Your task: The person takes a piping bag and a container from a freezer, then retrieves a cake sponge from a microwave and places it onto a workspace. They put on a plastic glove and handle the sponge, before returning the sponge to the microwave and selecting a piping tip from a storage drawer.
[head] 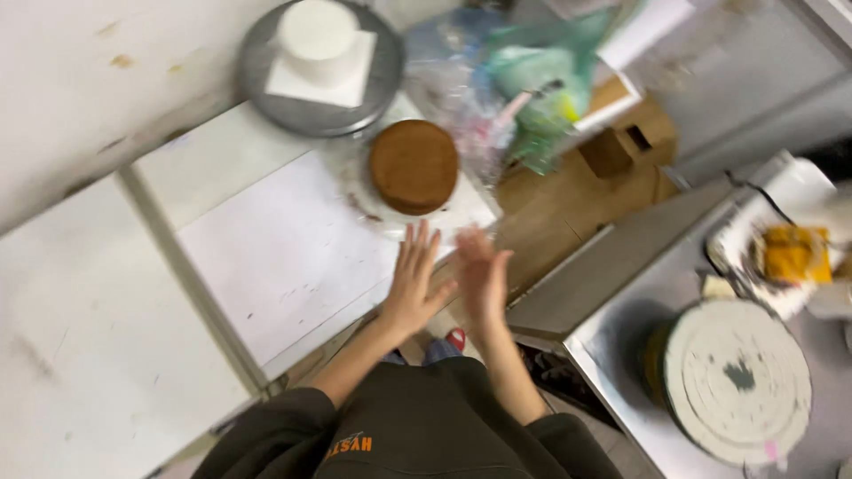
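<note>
A round brown cake (414, 165) lies on a white sheet on the white table (266, 257). Behind it a white frosted cake (318, 37) sits on a white square board atop a grey turntable (266, 80). My left hand (414, 282) is spread open just in front of the brown cake, holding nothing. My right hand (480, 277) is blurred beside it, fingers apart, palm toward the left hand, also empty. Both hover over the table's near edge.
Clear and green plastic bags (524, 84) lie piled behind the brown cake. A steel counter (612, 337) at the right carries a round white turntable (737, 381) and a smeared tray holding something yellow (794, 253). Brown cardboard (577, 191) lies below, between the tables.
</note>
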